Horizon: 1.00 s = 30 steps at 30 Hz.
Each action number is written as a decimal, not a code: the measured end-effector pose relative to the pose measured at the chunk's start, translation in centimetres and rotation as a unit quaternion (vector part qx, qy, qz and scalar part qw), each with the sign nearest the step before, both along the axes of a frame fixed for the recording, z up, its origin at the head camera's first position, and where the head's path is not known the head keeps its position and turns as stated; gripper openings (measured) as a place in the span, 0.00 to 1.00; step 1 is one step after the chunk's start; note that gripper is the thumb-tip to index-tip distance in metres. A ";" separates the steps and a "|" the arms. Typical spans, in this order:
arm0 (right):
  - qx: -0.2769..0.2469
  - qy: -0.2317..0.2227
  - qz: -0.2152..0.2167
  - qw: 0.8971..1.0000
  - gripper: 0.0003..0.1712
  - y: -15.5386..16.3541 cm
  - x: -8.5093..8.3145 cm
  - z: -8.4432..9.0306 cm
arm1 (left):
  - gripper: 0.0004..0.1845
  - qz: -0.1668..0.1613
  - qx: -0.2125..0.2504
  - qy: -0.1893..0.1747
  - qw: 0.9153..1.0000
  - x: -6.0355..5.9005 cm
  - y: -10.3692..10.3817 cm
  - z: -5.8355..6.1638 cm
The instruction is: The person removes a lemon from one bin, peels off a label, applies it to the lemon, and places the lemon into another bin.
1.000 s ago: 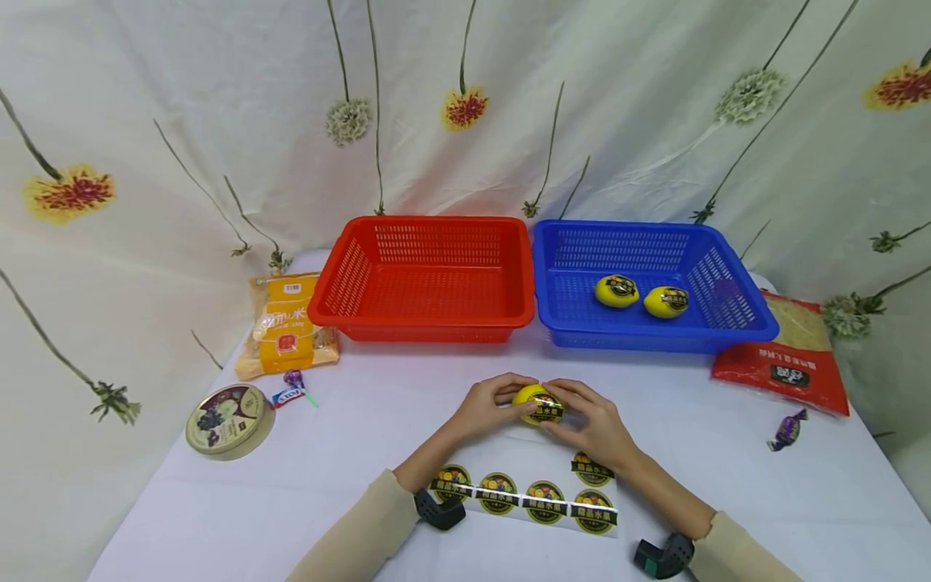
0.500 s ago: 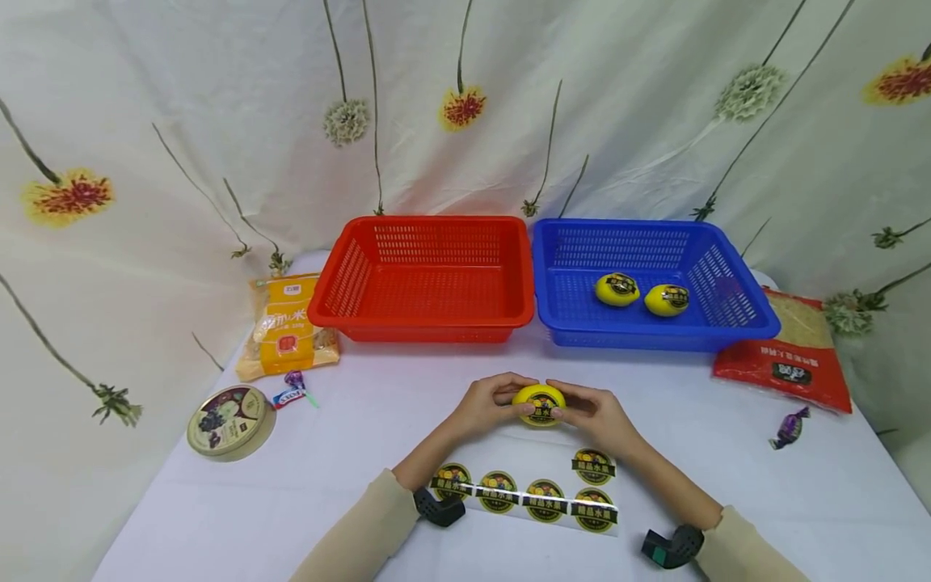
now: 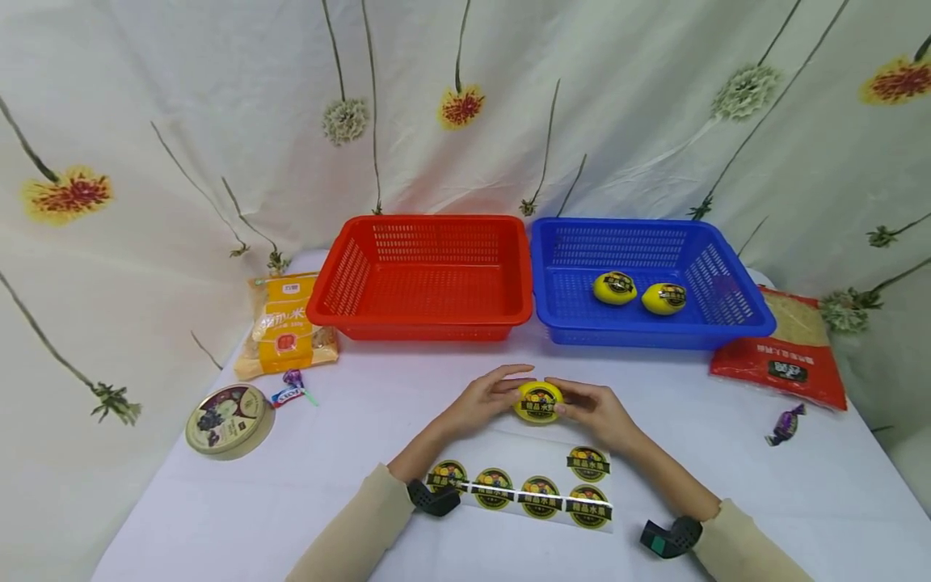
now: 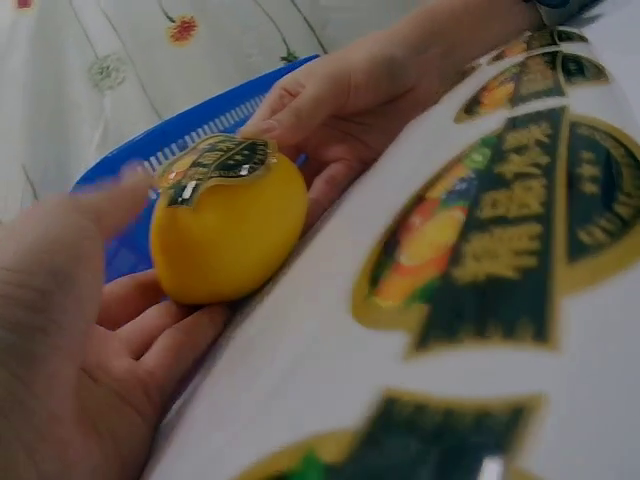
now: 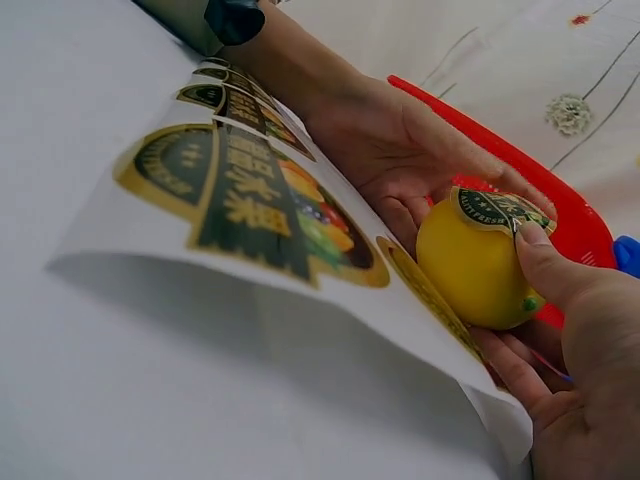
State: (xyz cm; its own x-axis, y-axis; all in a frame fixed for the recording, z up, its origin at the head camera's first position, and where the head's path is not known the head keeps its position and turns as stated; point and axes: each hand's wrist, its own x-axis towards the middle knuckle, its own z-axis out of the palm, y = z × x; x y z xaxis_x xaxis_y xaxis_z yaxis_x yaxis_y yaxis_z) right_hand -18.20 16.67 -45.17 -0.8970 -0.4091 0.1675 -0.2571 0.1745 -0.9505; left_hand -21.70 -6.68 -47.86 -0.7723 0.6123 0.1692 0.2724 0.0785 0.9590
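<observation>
Between both hands is a yellow lemon (image 3: 529, 415) with a round black-and-gold fruit sticker (image 4: 222, 165) on its front. The right hand (image 3: 605, 414) holds the lemon, its thumb (image 5: 545, 262) pressing the sticker's edge and its fingers behind the fruit. On the other side, the left hand (image 3: 478, 402) has its fingers (image 4: 165, 340) against the lemon, while its thumb is lifted off and blurred in the left wrist view. Just nearer the body lies a white sticker sheet (image 3: 509, 449) bearing several matching stickers; one edge curls up in the right wrist view.
A red basket (image 3: 422, 333) and a blue basket (image 3: 655, 335) stand side by side behind the hands; two stickered lemons sit in the blue one. At left are a yellow grain bag (image 3: 287, 323), a candy and a round tin (image 3: 227, 420); at right, a red bag (image 3: 789, 368) and purple candy (image 3: 785, 424).
The right hand has closed in on the lemon, its thumb moving onto the sticker. The lemon has turned so the sticker faces front, and the left thumb has come off it.
</observation>
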 end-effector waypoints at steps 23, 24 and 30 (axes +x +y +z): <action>0.012 0.003 0.014 1.000 0.25 1.0 -0.8 -2.6 | 0.25 0.072 -0.141 0.334 0.929 1.2 1.1 0.4; 0.014 0.005 0.022 1.000 0.25 1.2 -0.9 -2.6 | 0.25 0.072 -0.138 0.334 0.930 1.1 1.1 0.4; -0.016 0.033 0.009 0.999 0.23 2.3 -1.2 -2.1 | 0.25 0.068 -0.121 0.315 0.939 0.8 1.1 0.4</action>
